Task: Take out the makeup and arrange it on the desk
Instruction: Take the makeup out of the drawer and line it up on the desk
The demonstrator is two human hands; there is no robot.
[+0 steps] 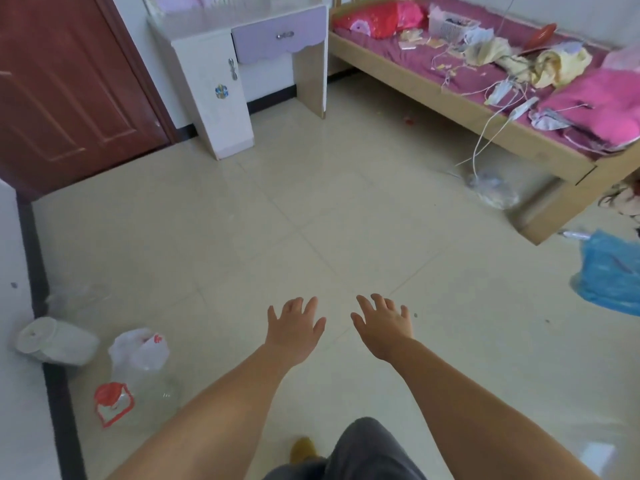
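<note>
Two hands reach forward low in the frame, holding nothing: I see the left hand [294,329] and the right hand [384,325] palm-down with fingers spread wide, side by side and apart, over bare tiled floor [277,220]. Open floor runs from them up to the desk [239,57] at upper centre, whose lilac drawer [280,38] is closed. I cannot spot the makeup; it may sit in the white basket [448,24] on the bed [485,84] at upper right, too blurred to tell. Along the left edge lie a paper roll [52,339], a plastic bag [140,351] and a clear jug [138,393]. A blue bag [611,271] hugs the right edge.
</note>
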